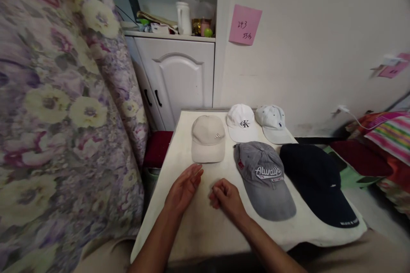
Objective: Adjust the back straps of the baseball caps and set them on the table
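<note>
My left hand [185, 187] hovers just below the brim of a beige baseball cap [208, 138], holding nothing, its fingers stretched and slightly bent. Facing it, my right hand [226, 196] is closed in a loose fist, and nothing shows in it. A grey cap [264, 179] with "Always" lettering lies to the right of that hand. Beyond it is a dark navy cap [315, 181] with small writing on its brim. Along the back edge sit a white cap [241, 123] with a "CK" logo and a pale cap [274, 123] with a small dark emblem.
A cream cloth covers the table [173, 153]. Floral curtain [73, 136] hangs close on the left. Behind stand a white cabinet [182, 76] and a wall with a pink note [245, 24]. Red-topped stools [156, 149] are on both sides; a bed with striped bedding [390, 136] is at right.
</note>
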A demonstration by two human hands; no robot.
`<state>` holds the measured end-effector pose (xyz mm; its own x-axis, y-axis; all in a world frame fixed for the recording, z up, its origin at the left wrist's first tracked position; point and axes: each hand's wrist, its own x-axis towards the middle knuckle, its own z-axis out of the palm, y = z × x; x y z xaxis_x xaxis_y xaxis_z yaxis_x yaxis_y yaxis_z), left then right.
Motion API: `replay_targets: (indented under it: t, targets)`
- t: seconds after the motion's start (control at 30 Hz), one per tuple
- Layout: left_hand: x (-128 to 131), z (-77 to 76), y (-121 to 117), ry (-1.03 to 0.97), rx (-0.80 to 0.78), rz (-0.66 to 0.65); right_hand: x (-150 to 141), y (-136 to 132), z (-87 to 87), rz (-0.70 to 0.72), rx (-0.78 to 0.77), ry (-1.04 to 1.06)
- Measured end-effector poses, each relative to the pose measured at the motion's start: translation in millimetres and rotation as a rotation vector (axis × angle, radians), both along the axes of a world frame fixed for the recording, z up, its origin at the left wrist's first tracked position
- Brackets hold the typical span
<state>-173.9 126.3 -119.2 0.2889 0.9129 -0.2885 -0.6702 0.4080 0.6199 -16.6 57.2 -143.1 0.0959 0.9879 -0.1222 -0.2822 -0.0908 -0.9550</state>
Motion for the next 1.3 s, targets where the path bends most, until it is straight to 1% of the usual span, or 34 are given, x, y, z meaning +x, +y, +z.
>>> replay_targets:
  t: [0.1, 0.23, 0.37, 0.5, 0.63, 0.83, 1.3]
  targets:
    - [10.5, 1.8, 6.2, -0.054, -0.017, -0.009, 0.8, -4.3, -2.2, -0.007, 0.049, -0.07]
    - [21.5, 0.6, 17.9, -0.13, -0.061, 0.034, -0.4, 0.8, -5.8, 0.01, 0.048, -0.068]
    - [25.0, -2.9, 24.9, -0.157, -0.066, 0.076, -0.6, 2.1, -6.5, 0.013, 0.05, -0.06]
    - [23.6, -5.2, 24.2, -0.187, -0.071, 0.08, -0.1, 1.5, -5.7, 0.022, 0.057, -0.073]
    - [22.0, -4.3, 21.7, -0.207, -0.071, 0.074, 0.2, 1.8, -5.7, 0.026, 0.062, -0.079]
    - [21.5, -1.9, 20.0, -0.19, -0.067, 0.066, 0.0, 1.9, -6.3, 0.028, 0.059, -0.084]
    - [21.5, -5.3, 18.3, -0.189, -0.057, 0.08, 0.8, 3.6, -10.8, 0.038, 0.06, -0.076]
